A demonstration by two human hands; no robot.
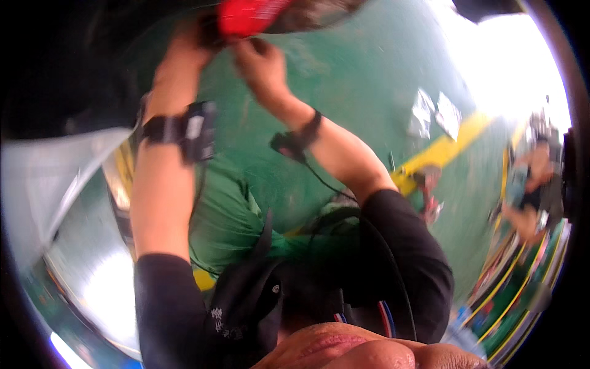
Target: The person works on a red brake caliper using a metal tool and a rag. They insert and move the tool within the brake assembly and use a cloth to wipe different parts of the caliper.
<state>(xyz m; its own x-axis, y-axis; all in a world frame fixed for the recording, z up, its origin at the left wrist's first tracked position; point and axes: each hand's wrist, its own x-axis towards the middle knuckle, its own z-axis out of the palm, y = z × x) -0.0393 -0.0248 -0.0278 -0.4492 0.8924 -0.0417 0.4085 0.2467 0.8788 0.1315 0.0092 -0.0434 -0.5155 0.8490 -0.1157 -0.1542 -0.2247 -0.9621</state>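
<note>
My left hand point(193, 46) is raised at the top of the view, its fingers lost in shadow and blur at the lower left of a red object point(249, 15), beside a darker curved surface point(319, 13). My right hand point(264, 71) is closed, fingertips at the red object's lower edge; what they grip is too blurred to make out. Straps with small black devices point(200, 132) and cables are on both forearms.
Green floor point(344, 80) with yellow lines spans the view. Two clear plastic bags point(423, 114) lie at right, near a red tool point(430, 194). Another person point(531, 197) is at far right. A pale curved panel point(55, 178) stands at left.
</note>
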